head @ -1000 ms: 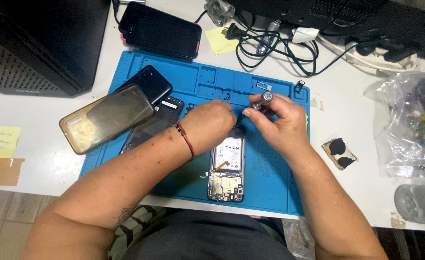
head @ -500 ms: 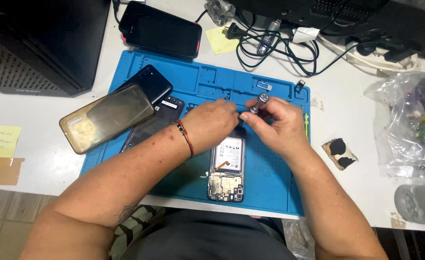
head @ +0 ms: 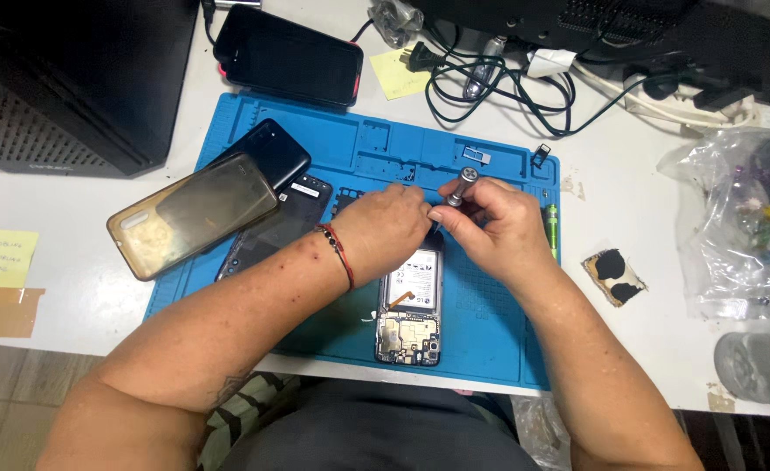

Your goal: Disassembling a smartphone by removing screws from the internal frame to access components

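Right hand (head: 500,228) gripping a silver screwdriver (head: 460,186), tip down at the opened phone (head: 413,301). Left hand (head: 386,231) curled, pressing the phone's upper end. Phone lying on the blue mat (head: 489,331).

the opened phone (head: 409,307) lies flat, back cover off, on the blue work mat (head: 489,331), near the mat's front edge and lengthwise toward its far edge. its lower part shows a bare circuit board with small metal parts; above that sits a pale battery with a dark label. its top end is hidden under the hands. the silver screwdriver (head: 460,186), with a round ridged cap, stands tilted over the phone's top end.
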